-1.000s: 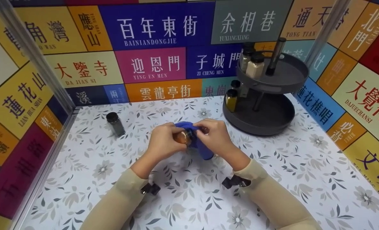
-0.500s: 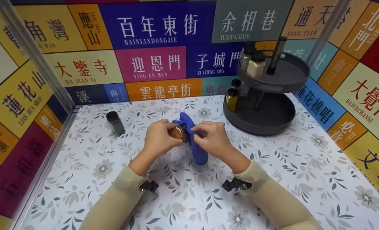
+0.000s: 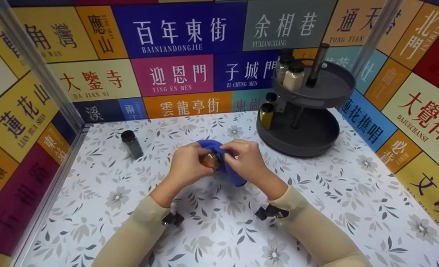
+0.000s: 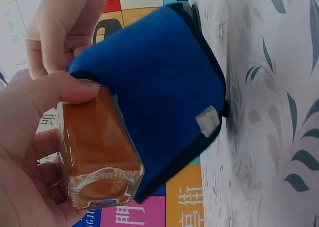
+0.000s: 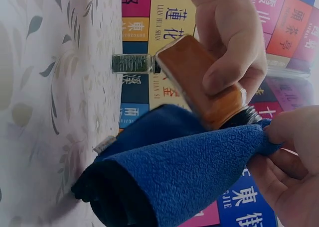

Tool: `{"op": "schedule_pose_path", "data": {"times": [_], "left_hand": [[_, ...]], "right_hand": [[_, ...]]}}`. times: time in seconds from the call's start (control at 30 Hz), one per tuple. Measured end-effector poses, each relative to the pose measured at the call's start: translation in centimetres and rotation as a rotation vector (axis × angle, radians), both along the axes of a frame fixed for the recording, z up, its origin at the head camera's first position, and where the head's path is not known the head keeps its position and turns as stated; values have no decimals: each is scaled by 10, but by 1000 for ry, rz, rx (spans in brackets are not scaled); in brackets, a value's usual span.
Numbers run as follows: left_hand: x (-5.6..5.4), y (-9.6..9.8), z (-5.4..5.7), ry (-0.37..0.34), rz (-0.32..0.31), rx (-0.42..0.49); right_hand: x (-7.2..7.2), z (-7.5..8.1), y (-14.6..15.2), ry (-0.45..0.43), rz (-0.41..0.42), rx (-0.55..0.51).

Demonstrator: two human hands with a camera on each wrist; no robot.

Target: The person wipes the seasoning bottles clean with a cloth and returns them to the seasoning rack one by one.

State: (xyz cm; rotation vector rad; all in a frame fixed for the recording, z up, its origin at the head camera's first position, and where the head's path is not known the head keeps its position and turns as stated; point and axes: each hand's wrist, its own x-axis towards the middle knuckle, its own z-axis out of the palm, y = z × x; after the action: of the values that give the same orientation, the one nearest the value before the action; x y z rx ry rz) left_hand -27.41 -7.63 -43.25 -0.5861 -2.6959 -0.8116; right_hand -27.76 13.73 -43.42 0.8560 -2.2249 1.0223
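Observation:
Near the middle of the table, my left hand (image 3: 186, 163) grips a square glass spice jar (image 4: 102, 142) of orange-brown powder. The jar lies tilted, its base toward the left wrist camera and its black cap (image 5: 240, 118) toward my right hand (image 3: 250, 161). Between thumb and fingers, my right hand pinches a blue cloth (image 5: 184, 172) right at the cap. The cloth drapes past the cap and hangs in a fold toward the table, with dark edging and a small white tag (image 4: 208, 121). Part of the cap is hidden by the cloth.
A dark-filled spice jar (image 3: 132, 144) with a black cap stands at the back left. At the back right is a black two-tier round rack (image 3: 301, 144), holding several capped jars, among them a pale one (image 3: 294, 78) and a yellow one (image 3: 267, 116). Printed panels wall the table.
Half a second ago the jar and left hand sat slightly further left, and the cloth stood up more narrowly. Now the jar has come back right and the cloth arches over behind the cap.

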Motion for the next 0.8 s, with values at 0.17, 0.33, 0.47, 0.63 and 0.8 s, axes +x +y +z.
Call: {"op": "schedule_pose_path", "data": {"times": [0.17, 0.33, 0.47, 0.63, 0.8], "left_hand": [[0, -2, 3, -12, -16, 49], [0, -5, 5, -23, -8, 139], [-2, -7, 5, -48, 24, 183], [-2, -9, 6, -61, 82, 199], [-2, -10, 6, -45, 94, 164]], "right_hand": [[-6, -2, 3, -53, -28, -17], [-7, -3, 4, -96, -36, -44], [-5, -1, 3, -94, -27, -47], [1, 1, 1, -99, 1, -48], [6, 4, 0, -89, 34, -62]]}}
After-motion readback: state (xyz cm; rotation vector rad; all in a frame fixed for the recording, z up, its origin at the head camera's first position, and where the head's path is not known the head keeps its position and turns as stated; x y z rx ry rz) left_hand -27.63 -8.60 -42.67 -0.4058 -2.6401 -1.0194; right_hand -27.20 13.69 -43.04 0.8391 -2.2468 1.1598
